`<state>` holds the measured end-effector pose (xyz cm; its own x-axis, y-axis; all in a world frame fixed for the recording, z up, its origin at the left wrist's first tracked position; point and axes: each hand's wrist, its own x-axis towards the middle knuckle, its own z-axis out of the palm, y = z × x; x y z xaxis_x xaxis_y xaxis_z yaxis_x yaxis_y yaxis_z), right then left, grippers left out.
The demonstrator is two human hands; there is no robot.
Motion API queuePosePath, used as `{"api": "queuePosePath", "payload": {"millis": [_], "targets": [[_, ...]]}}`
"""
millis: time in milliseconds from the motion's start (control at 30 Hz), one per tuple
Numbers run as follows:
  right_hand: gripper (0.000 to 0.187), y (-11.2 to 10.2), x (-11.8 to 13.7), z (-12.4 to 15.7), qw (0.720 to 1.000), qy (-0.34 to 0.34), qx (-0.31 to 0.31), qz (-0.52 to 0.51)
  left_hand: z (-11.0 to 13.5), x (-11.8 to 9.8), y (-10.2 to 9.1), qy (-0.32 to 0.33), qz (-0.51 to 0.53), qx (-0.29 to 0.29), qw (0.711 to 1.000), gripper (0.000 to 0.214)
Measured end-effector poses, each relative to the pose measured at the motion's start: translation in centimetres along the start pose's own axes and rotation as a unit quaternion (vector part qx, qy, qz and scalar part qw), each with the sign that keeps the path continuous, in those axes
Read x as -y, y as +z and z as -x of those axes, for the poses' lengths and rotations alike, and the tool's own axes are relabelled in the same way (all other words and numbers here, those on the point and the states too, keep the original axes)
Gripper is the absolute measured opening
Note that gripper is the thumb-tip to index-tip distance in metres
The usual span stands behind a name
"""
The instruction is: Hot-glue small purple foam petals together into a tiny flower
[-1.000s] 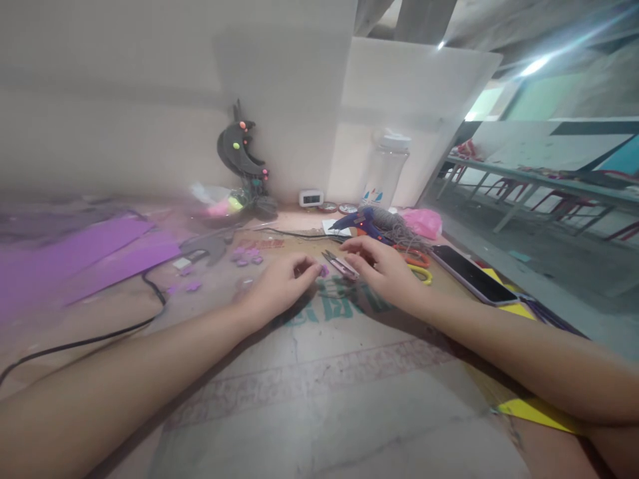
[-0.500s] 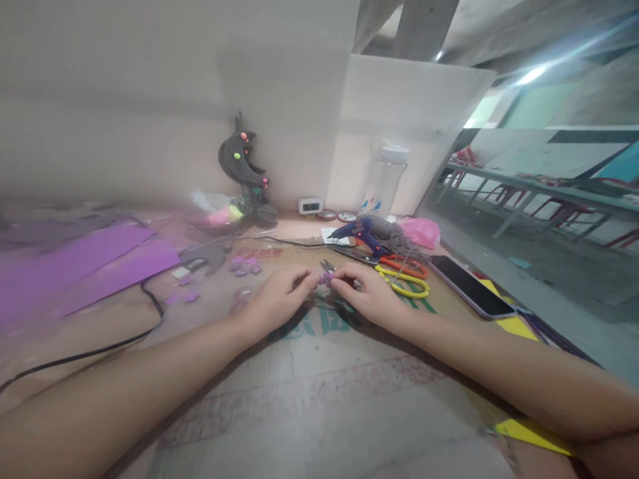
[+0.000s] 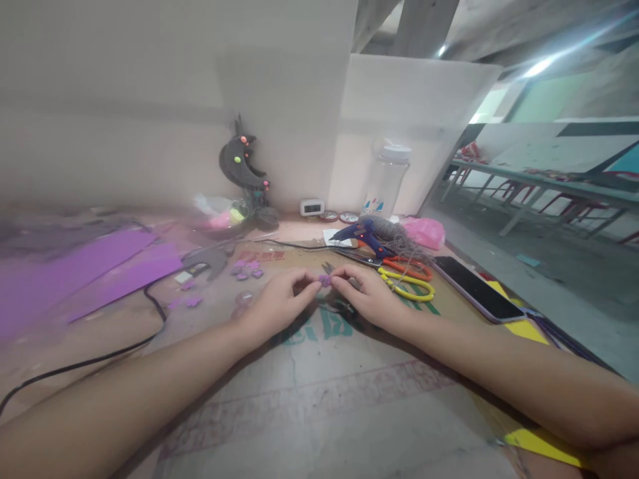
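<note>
Between my two hands is a small purple flower-like piece (image 3: pixel 325 281), pinched at the fingertips over the cardboard. My left hand (image 3: pixel 284 293) grips its left side between thumb and finger. On the other side, my right hand (image 3: pixel 362 289) holds it the same way. Just behind the piece show the pointed blades of yellow-handled scissors (image 3: pixel 407 285). Several small purple cut pieces (image 3: pixel 247 269) lie to the left of my left hand, and further left are more purple pieces (image 3: pixel 192 302).
Behind my right hand lie orange-handled scissors (image 3: pixel 412 267), a blue glue gun (image 3: pixel 364 233) and grey yarn (image 3: pixel 394 234). A phone (image 3: pixel 476 289) rests at right. A clear bottle (image 3: pixel 387 179), small clock (image 3: pixel 312 207) and dark crescent ornament (image 3: pixel 242 163) stand behind. Purple sheets (image 3: pixel 110 266) and a cable (image 3: pixel 80 364) are left.
Both hands stay in nearly the same place with the purple piece. It shows slightly more between the fingertips, which have drawn a little apart. The view has shifted slightly.
</note>
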<state>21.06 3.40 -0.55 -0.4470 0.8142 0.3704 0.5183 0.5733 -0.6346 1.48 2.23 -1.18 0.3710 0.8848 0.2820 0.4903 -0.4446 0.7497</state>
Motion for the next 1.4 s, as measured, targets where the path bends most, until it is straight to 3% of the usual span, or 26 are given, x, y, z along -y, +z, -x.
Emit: {"api": "queuePosePath", "payload": {"millis": [200,367,500,600,667,733,833,900,1100,1200,1267,1333,1400], "targets": [[0.015,-0.7,-0.4,-0.1,0.999,-0.015,-0.031,0.023,0.0,0.0,0.1,-0.006,-0.012,-0.014,1.0,0.029],[0.013,-4.1,-2.0,-1.6,0.985,-0.017,-0.135,0.109,0.1,0.3,0.2,-0.012,-0.002,-0.006,1.0,0.029],[0.015,-6.7,-4.4,-2.9,0.952,0.047,-0.246,0.177,0.1,0.5,0.2,-0.015,-0.003,-0.018,1.0,0.028],[0.031,-7.2,-6.1,-3.4,0.941,0.105,-0.28,0.16,0.1,0.4,0.2,-0.006,-0.011,-0.02,1.0,0.027],[0.045,-7.1,-7.1,-3.7,0.949,0.124,-0.26,0.131,0.1,0.4,0.2,-0.001,-0.018,-0.019,1.0,0.027],[0.05,-6.9,-7.8,-3.8,0.964,0.134,-0.199,0.117,0.0,0.3,0.1,-0.003,-0.017,-0.02,1.0,0.028],[0.049,-6.5,-8.3,-3.8,0.971,0.155,-0.1,0.151,0.0,0.3,0.1,-0.009,-0.008,-0.017,1.0,0.026],[0.053,-6.3,-8.6,-3.7,0.966,0.152,-0.078,0.192,0.1,0.2,0.1,-0.011,-0.003,-0.014,1.0,0.025],[0.041,-5.9,-8.7,-3.6,0.962,0.109,-0.103,0.226,0.1,0.4,0.1,-0.009,-0.008,-0.013,1.0,0.024],[0.039,-6.3,-7.8,-3.7,0.961,0.095,-0.168,0.196,0.0,0.6,0.1,-0.003,-0.014,-0.015,1.0,0.025],[0.031,-6.6,-6.7,-3.6,0.958,0.123,-0.201,0.166,0.0,0.7,0.2,-0.007,-0.011,-0.017,1.0,0.025],[0.028,-6.7,-5.4,-3.0,0.958,0.172,-0.187,0.134,0.0,0.7,0.2,-0.017,-0.007,-0.016,1.0,0.025],[0.031,-6.6,-4.0,-2.0,0.971,0.164,-0.149,0.085,0.0,0.6,0.2,-0.025,-0.005,-0.016,1.0,0.026]]}}
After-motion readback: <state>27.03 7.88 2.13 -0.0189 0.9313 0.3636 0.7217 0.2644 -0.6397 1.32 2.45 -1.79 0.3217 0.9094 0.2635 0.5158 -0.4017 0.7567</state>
